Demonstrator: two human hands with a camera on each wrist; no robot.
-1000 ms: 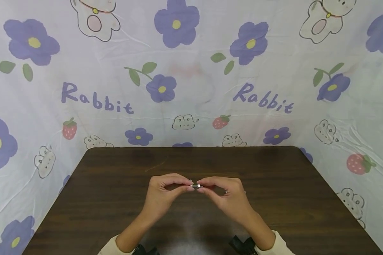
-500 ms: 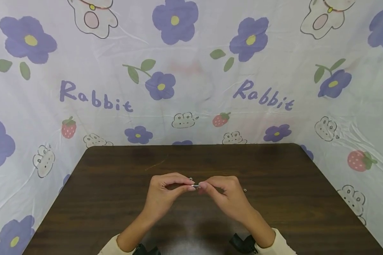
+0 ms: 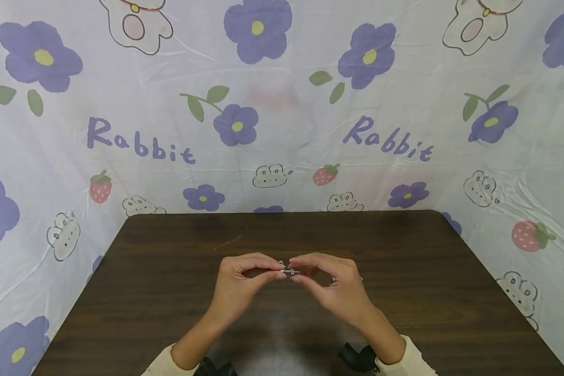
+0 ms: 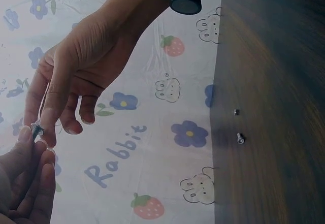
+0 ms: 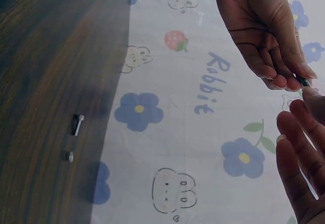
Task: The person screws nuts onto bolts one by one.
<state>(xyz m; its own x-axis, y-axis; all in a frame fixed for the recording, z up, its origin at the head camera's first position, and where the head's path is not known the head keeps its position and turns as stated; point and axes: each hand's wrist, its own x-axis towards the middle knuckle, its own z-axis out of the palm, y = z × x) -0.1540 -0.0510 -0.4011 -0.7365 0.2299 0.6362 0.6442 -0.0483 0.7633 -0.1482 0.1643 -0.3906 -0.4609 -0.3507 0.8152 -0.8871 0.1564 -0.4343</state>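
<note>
In the head view, my left hand (image 3: 239,279) pinches a small silver bolt (image 3: 285,271) between thumb and forefinger. The bolt lies about level and points toward my right hand (image 3: 333,277). A nut (image 3: 292,271) sits on its shaft. My right forefinger and thumb are spread above and below the nut, their tips close to it. The left wrist view shows the bolt (image 4: 35,131) between the two hands' fingertips. From the right wrist view, the bolt (image 5: 304,82) is partly hidden by fingers, and the right thumb reaches up to it while the other fingers stand apart.
Both wrist views show a loose bolt (image 4: 240,138) and a loose nut (image 4: 236,112) on the dark wooden table (image 3: 169,292). A patterned cloth (image 3: 282,104) hangs behind and beside the table. Black wrist mounts (image 3: 359,358) sit below the forearms.
My right fingers closed over the nut half a second ago, covering it; now they have spread apart and the nut shows again. The left hand keeps its pinch, nearly still.
</note>
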